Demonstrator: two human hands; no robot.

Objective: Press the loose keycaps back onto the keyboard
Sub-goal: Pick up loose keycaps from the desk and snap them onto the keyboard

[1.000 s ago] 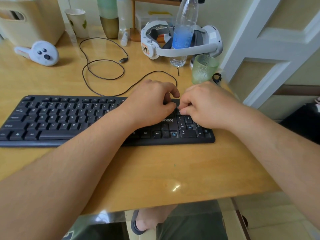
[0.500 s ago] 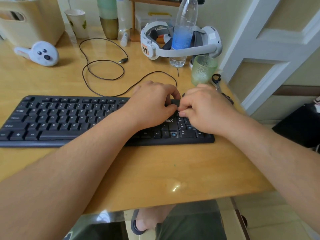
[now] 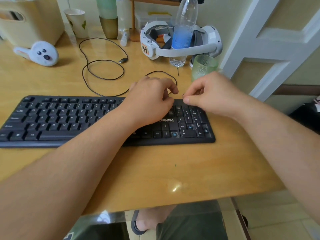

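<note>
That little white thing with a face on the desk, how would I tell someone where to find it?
Start at the black keyboard across the wooden desk and look beyond its left end, toward the cream storage bin at the back left corner. Just in front of that bin lies the white rabbit-shaped gadget. Nothing else nearby has its long ear and dark dot-like eyes and nose.

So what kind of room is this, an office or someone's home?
Probably a home desk rather than an office. A wooden desk holds a black keyboard, a VR headset, a water bottle and a green glass, beside a white panelled door.
</note>
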